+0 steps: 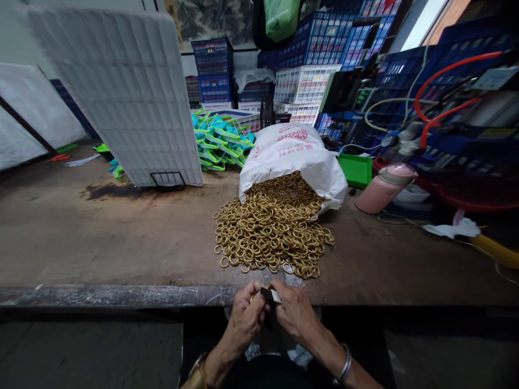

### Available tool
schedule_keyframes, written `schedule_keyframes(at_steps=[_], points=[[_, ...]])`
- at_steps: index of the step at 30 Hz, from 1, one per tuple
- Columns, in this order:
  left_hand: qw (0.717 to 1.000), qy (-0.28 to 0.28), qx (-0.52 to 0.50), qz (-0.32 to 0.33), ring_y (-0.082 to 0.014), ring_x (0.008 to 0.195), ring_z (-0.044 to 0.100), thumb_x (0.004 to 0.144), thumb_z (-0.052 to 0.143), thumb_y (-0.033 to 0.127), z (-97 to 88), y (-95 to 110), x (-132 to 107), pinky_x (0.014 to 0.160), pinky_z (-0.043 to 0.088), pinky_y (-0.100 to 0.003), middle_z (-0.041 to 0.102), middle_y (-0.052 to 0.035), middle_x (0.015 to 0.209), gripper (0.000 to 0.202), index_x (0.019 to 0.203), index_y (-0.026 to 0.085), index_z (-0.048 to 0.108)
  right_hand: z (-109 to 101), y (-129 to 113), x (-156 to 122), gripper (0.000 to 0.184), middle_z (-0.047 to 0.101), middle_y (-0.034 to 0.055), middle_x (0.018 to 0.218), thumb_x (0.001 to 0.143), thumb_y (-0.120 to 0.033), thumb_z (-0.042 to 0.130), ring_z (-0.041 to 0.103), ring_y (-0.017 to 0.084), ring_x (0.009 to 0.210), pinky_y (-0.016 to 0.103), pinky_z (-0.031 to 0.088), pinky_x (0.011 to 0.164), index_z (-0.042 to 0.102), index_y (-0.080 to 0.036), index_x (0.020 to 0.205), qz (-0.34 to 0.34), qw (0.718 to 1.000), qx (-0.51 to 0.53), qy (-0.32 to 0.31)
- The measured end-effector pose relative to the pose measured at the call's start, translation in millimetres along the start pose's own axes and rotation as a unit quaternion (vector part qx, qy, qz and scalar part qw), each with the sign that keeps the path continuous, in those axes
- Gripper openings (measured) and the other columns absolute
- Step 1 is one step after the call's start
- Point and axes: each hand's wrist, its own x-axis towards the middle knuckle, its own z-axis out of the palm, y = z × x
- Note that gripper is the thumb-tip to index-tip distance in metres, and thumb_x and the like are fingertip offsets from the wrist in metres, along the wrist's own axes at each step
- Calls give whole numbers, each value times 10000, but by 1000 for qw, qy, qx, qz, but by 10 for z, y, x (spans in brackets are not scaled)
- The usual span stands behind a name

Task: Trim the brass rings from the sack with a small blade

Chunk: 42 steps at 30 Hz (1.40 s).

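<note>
At the near table edge my left hand and my right hand meet, fingers closed in a pinch. A sliver of gold at my left fingertips looks like the edge of a ring. My right fingers grip a small black-and-white piece; its kind is hard to make out, and the fingers cover much of it. Just beyond both hands lies a heap of gold-coloured rings. They spill from the mouth of a white woven sack with red print, lying on its side.
A tall white padded panel stands on the wooden table at left. Green and turquoise pieces are piled behind. To the right are a green tray, a pink bottle and red hoses. Stacked crates line the back.
</note>
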Motion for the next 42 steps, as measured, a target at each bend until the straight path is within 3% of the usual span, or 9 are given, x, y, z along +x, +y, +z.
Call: schedule_keyframes(at_steps=[11, 14, 17, 22, 26, 32, 34, 38, 42], points=[[998, 6, 48, 50, -32, 360, 298, 698, 553, 495, -22, -28, -70, 372, 201, -170, 419, 63, 460, 353, 621, 169, 443, 7, 14, 31, 275, 608, 26, 685, 628, -46, 362, 555, 148, 630, 229, 257, 537, 490, -181, 830, 14, 998, -57, -9], [996, -33, 44, 71, -32, 375, 318, 725, 550, 456, 13, 51, -190, 380, 222, -168, 448, 46, 476, 325, 625, 160, 463, -6, 99, 70, 254, 608, 32, 658, 650, -44, 375, 552, 147, 600, 237, 223, 513, 492, -174, 833, 56, 994, -94, -2], [996, -84, -28, 30, -26, 368, 318, 756, 539, 406, 15, 110, -242, 360, 209, -155, 470, 44, 507, 260, 683, 167, 466, -22, 205, 83, 255, 606, 28, 652, 650, -30, 393, 549, 140, 587, 241, 208, 512, 491, -174, 836, 71, 989, -125, 37], [980, -69, -182, -32, -27, 396, 359, 787, 502, 370, -68, 79, -131, 327, 203, -141, 517, 11, 644, 233, 703, 157, 460, -16, 336, 96, 318, 624, 20, 698, 702, -72, 438, 564, 144, 596, 245, 208, 518, 459, -189, 998, 89, 976, -156, 126], [978, -57, -199, -37, -36, 420, 403, 797, 489, 315, -101, 28, -83, 324, 223, -138, 550, -23, 690, 196, 711, 141, 461, -43, 335, 142, 268, 644, 40, 745, 719, -71, 445, 581, 153, 614, 250, 203, 509, 476, -187, 958, 110, 967, -200, 116], [963, -88, -250, -55, -41, 370, 390, 775, 488, 236, -128, 16, -51, 310, 203, -139, 538, 12, 627, 93, 848, 182, 472, -72, 285, 159, 247, 640, 52, 681, 728, -18, 385, 582, 154, 580, 254, 204, 494, 503, -175, 877, 125, 963, -212, 105], [955, -91, -271, -76, -48, 402, 419, 756, 514, 242, -154, 10, -34, 318, 209, -134, 533, 8, 636, 150, 887, 171, 494, -62, 307, 147, 252, 634, 54, 677, 707, -11, 396, 577, 155, 582, 250, 218, 499, 501, -165, 876, 118, 966, -206, 103], [947, -65, -300, -96, -67, 513, 491, 734, 566, 305, -189, -22, 2, 345, 232, -123, 544, -27, 685, 189, 722, 125, 509, -43, 344, 128, 280, 611, 36, 675, 670, -14, 408, 551, 143, 602, 236, 248, 526, 501, -167, 885, 95, 980, -147, 97], [959, -25, -270, -82, -75, 539, 510, 685, 634, 263, -175, -25, 48, 343, 229, -118, 553, -28, 683, 199, 678, 134, 483, -59, 278, 147, 114, 527, -2, 609, 768, -173, 378, 472, 122, 572, 225, 292, 536, 489, -184, 742, 34, 996, 43, 75]])
